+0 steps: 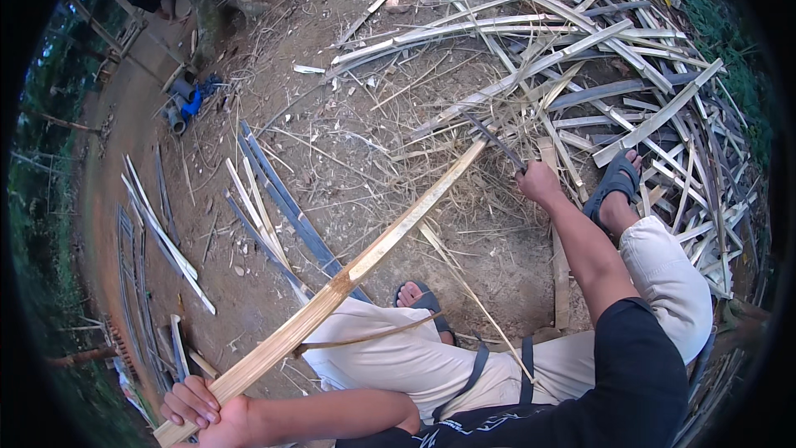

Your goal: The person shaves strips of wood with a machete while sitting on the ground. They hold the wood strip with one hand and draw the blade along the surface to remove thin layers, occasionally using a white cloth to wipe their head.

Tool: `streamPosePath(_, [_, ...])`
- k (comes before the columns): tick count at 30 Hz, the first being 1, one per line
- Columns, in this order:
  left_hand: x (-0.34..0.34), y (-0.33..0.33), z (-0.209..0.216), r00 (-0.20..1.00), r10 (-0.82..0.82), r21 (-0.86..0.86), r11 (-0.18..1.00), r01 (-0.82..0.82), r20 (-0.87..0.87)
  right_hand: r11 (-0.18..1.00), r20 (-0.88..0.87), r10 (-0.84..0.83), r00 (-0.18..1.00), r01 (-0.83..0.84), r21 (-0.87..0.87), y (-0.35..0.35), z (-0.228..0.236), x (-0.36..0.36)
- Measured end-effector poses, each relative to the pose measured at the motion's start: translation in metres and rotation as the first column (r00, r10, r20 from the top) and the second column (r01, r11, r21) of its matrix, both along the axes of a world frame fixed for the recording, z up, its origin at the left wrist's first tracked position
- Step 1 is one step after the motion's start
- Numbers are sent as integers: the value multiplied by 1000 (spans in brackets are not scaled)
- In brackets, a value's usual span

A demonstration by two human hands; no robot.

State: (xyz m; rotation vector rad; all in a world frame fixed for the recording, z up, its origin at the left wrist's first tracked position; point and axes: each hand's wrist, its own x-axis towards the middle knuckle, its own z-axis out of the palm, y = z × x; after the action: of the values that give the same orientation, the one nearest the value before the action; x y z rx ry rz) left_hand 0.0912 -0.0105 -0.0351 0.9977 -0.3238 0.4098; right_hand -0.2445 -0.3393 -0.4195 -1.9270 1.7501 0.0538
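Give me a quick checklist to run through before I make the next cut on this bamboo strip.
1. Left hand grip on the near end of the bamboo strip: closed around it, ok.
2. Right hand grip on the knife: fist closed on the handle, ok.
3. Blade at the strip's far end: the two meet there, but whether the edge is seated, cannot tell.
4. Left hand away from the blade: at the opposite end of the strip, ok.
5. Right foot near the blade: in an open sandal beside the knife hand, not ok.
6. Strip support: it crosses above the left knee; resting or not, cannot tell.
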Motion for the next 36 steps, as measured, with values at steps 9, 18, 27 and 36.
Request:
streamPosePath(9, [13, 8, -3, 999, -28, -39, 999, 28, -23, 995, -82, 92, 992, -89, 45, -31, -1, -15])
streamPosePath(18, [4, 5, -7, 999, -24, 7, 1000, 24, -21, 990, -152, 137, 979, -130, 60, -24, 29, -25])
streamPosePath(27, [-5, -1, 4, 999, -32, -40, 999, 32, 12, 996, -131, 33, 991, -21, 91, -38, 2, -24])
streamPosePath(36, [-9, 0, 3, 997, -79, -34, 996, 80, 26, 963, 128, 263, 956, -252, -98, 48, 53, 4])
